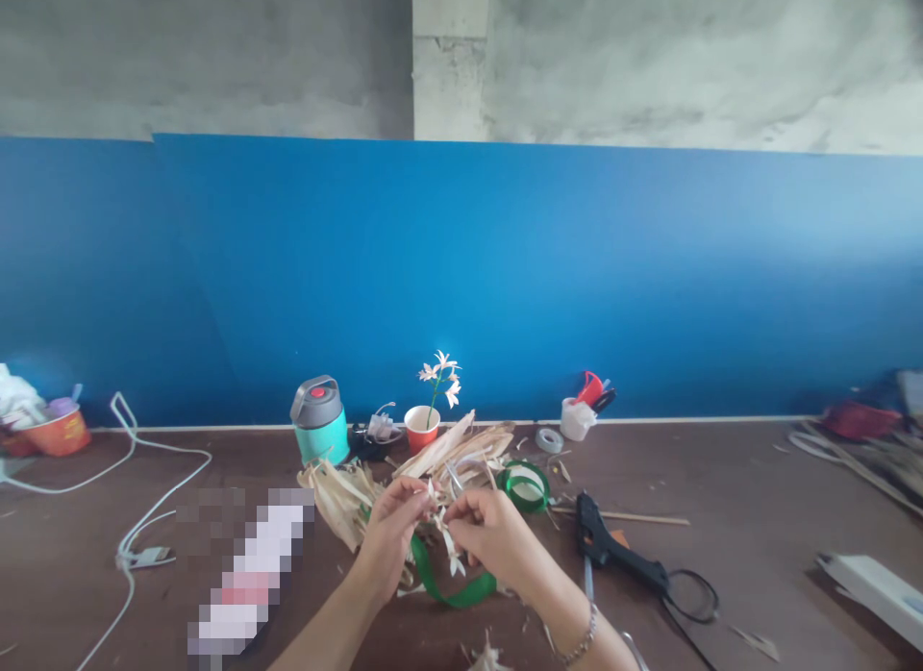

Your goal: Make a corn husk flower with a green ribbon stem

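Observation:
My left hand (389, 532) and my right hand (490, 534) meet over the brown table (721, 556), both pinched on a small white handmade flower stem (441, 517) with petals hanging below. A green ribbon (447, 589) curls under my hands. Behind them lies a heap of dried pale husk strips (404, 474). A roll of green tape (525, 484) sits just right of the heap.
A black glue gun (612, 548) with its cord lies to the right. At the back stand a teal flask (319, 421), a red cup with a white flower (422, 426), a grey tape roll (549, 440) and a white cup with tools (577, 416). White cables (137, 479) trail left.

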The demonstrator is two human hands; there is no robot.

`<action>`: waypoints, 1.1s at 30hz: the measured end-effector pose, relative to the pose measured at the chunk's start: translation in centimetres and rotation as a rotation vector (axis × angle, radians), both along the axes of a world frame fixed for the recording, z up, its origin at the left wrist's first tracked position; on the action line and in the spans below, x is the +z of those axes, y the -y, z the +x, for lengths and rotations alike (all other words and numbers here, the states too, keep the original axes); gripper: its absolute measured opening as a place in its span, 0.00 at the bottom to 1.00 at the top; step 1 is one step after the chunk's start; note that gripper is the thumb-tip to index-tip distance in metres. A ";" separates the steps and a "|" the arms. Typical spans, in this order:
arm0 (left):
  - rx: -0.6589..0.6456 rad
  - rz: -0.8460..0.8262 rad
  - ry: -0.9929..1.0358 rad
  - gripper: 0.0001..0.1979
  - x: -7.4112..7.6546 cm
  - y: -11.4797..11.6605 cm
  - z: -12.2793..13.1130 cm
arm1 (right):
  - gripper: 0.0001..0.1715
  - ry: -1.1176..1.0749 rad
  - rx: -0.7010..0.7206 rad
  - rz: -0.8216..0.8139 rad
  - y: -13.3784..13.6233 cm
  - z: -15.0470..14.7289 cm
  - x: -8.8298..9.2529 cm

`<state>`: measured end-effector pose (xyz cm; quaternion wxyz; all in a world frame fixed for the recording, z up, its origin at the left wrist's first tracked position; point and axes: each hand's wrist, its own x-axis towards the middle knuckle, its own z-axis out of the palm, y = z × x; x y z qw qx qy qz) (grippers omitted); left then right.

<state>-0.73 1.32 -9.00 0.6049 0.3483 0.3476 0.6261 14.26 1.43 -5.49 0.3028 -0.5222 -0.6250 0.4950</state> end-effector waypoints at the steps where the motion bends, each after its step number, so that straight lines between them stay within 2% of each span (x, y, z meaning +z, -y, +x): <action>1: -0.001 0.000 0.000 0.14 -0.1 0.0 0.0 | 0.08 -0.003 0.000 -0.004 0.0 0.0 0.0; 21: 0.006 0.003 -0.010 0.12 -0.4 0.0 -0.1 | 0.08 -0.013 0.005 0.017 -0.1 0.1 0.0; 33: 0.014 -0.001 -0.005 0.14 -0.2 0.0 -0.1 | 0.07 -0.015 0.011 -0.003 -0.2 0.0 -0.3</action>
